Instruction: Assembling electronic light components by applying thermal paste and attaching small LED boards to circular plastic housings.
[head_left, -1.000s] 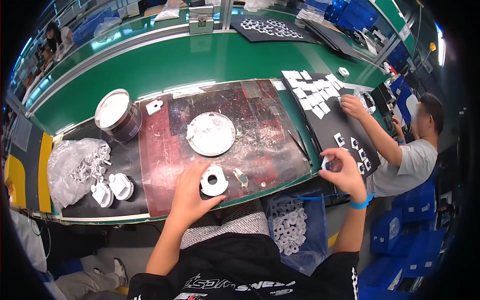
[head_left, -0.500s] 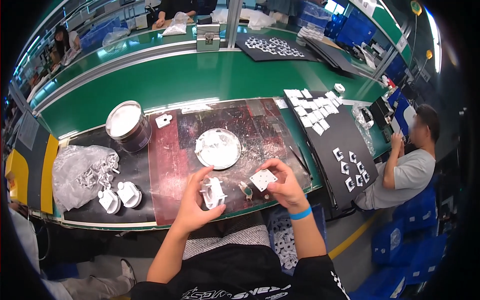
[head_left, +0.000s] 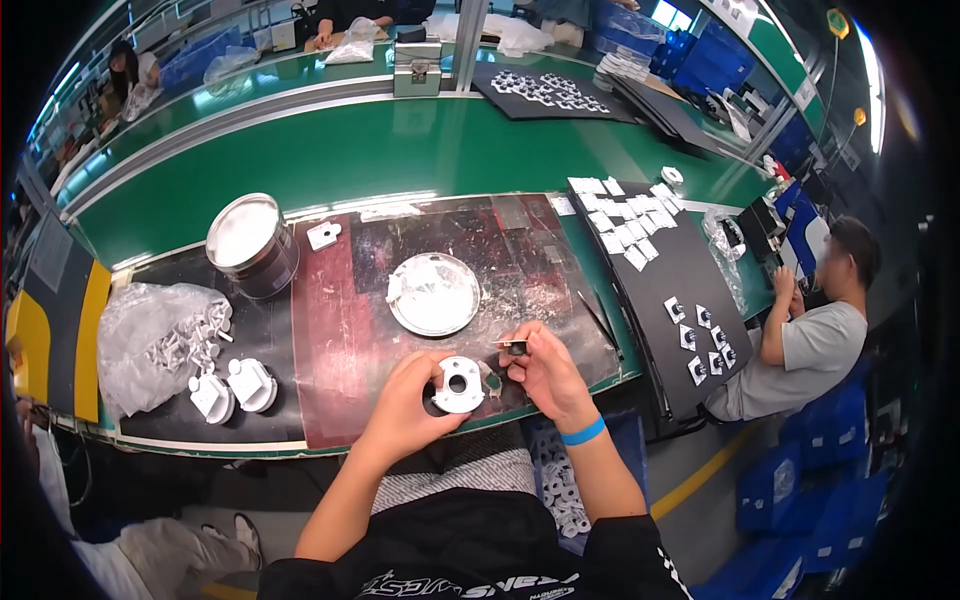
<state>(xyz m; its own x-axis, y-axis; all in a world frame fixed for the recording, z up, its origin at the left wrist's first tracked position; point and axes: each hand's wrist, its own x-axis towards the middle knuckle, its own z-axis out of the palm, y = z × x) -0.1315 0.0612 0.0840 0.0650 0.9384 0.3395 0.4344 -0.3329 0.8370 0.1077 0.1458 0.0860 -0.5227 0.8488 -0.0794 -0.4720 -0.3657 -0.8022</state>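
Pinched in my left hand (head_left: 405,402) is a round white plastic housing (head_left: 447,397) with a dark hole in its middle, its face turned up. Close beside it, my right hand (head_left: 553,378) grips a small white square plate (head_left: 508,342), now almost edge-on, with a black part on its underside. The two pieces are apart. Just past the housing, a small greenish piece (head_left: 492,381) lies on the worn mat. Farther off sits a round metal lid (head_left: 473,312) bearing a white substance.
Left on the bench are a tin (head_left: 277,270), a bag of white parts (head_left: 130,350) and two white assemblies (head_left: 253,386). A black board (head_left: 672,270) with white plates stands right, a thin tool (head_left: 600,322) beside it. A blue bin (head_left: 622,450) is below; a co-worker (head_left: 820,335) sits right.
My left hand has turned the housing from side-on to face-up and moved slightly right. My right hand has tipped the plate from flat view to edge-on, showing its black part.
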